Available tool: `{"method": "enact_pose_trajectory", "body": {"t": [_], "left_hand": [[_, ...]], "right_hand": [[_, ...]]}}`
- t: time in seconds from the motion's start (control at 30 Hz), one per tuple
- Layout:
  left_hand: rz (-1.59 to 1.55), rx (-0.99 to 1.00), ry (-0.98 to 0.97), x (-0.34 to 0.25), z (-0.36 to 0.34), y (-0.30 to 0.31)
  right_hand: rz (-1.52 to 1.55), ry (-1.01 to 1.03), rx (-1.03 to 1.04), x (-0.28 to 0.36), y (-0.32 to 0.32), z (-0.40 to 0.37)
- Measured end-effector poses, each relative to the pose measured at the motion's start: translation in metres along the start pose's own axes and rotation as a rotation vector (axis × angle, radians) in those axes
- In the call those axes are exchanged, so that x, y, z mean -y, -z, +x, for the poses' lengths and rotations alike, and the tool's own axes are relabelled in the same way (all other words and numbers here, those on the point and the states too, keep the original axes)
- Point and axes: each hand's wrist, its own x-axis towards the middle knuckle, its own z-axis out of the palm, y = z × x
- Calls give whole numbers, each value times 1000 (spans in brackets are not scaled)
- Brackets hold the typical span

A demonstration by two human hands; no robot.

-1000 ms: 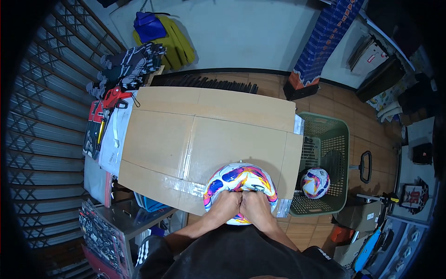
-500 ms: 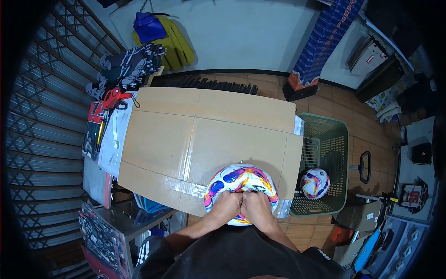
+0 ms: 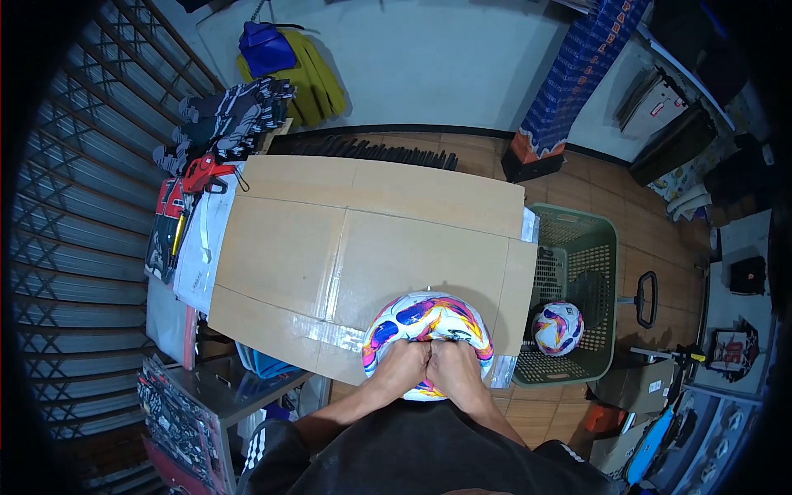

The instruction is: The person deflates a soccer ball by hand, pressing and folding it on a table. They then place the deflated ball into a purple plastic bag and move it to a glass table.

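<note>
A white soccer ball [image 3: 429, 309] with purple, pink and orange markings lies at the near edge of a cardboard-topped table. It looks soft, its top sunk into a deep dent. My left hand [image 3: 404, 366] is closed in a fist and presses into that dent. Right beside it, knuckles meeting at the middle, my right hand [image 3: 456, 368] is also a fist pushed into the ball. The undersides of both fists are hidden in the ball's folds.
Flattened cardboard [image 3: 280, 239] covers the table. To the right, a green plastic basket [image 3: 610, 289] holds a second soccer ball [image 3: 559, 328]. A red tape dispenser [image 3: 206, 173] sits at the far left corner. A metal stand [image 3: 256, 400] is at near left.
My hands and the ball between them look almost the same. The basket with the other ball appears shifted very slightly in view.
</note>
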Motion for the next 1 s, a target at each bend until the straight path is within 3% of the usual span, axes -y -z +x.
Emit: {"method": "enact_pose_trajectory", "body": {"t": [1.0], "left_hand": [[50, -21, -26, -4, 0, 1]], "right_hand": [[-20, -18, 35, 1, 3, 0]]}}
